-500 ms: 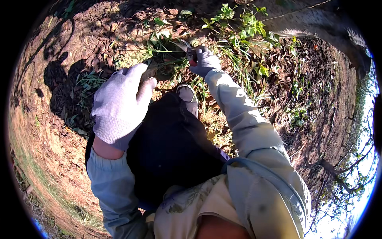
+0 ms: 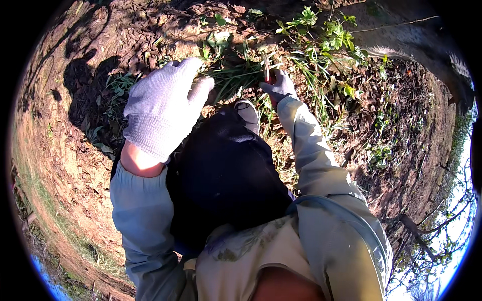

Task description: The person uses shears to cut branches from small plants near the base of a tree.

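Observation:
In a pale knitted glove, my left hand [image 2: 163, 103] hovers over the ground with thumb and fingers apart. Its fingertips point toward a tuft of long green grass [image 2: 232, 78]; whether they touch any blades is unclear. My right hand [image 2: 281, 89], also gloved, is closed around red-handled pruning shears [image 2: 267, 70]. Their metal blades point away from me, at the right side of the tuft. Part of the handle is hidden in the fingers.
Dry leaves [image 2: 135, 35] litter the bare soil. A leafy green plant [image 2: 336, 37] stands beyond my right hand, near a thick trunk [image 2: 401, 37]. My shoe [image 2: 247, 115] is just below the grass. Cut-looking weeds [image 2: 118, 88] lie left in shadow.
The shears have turned from pointing left to pointing away from me. My right hand has drawn slightly right and nearer. My left hand has shifted a little farther out, and the view has moved slightly.

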Action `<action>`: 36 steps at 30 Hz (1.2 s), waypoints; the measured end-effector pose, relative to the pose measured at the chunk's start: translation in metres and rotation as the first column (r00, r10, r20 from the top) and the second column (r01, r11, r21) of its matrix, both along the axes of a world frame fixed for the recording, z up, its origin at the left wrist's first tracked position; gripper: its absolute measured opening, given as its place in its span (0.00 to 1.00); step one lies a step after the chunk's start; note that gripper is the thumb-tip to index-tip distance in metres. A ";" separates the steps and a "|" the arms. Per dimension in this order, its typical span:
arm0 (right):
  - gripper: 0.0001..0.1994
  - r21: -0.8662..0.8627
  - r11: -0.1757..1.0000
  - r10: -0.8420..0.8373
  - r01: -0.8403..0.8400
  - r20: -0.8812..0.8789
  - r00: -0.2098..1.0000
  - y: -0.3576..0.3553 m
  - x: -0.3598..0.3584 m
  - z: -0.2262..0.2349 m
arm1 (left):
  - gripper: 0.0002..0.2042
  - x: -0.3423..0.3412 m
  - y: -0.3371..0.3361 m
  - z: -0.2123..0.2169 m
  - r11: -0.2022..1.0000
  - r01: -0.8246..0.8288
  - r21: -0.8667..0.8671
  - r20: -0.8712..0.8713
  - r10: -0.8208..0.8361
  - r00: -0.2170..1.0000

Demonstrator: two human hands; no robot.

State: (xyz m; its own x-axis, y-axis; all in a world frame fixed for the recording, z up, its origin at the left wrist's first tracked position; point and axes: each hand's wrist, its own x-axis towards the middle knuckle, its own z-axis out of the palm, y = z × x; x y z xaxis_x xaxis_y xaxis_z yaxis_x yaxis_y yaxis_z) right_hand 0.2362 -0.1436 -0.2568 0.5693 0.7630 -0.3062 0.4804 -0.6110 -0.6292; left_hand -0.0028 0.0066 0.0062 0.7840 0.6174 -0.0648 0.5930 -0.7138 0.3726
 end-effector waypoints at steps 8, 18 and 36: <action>0.33 -0.109 0.994 -0.040 -0.013 -0.477 0.878 0.034 0.017 -0.041 | 0.15 0.006 0.012 -0.005 0.995 -0.017 0.097 0.058 0.011 0.998; 0.29 -0.126 0.944 0.278 -0.306 -0.203 0.939 0.073 0.043 0.085 | 0.16 0.016 0.012 -0.013 0.999 -0.020 0.026 -0.011 0.020 1.000; 0.25 0.174 0.932 0.356 -0.319 -0.254 0.900 0.095 0.015 0.277 | 0.13 0.030 0.021 -0.029 0.981 -0.190 -0.048 -0.043 0.188 0.981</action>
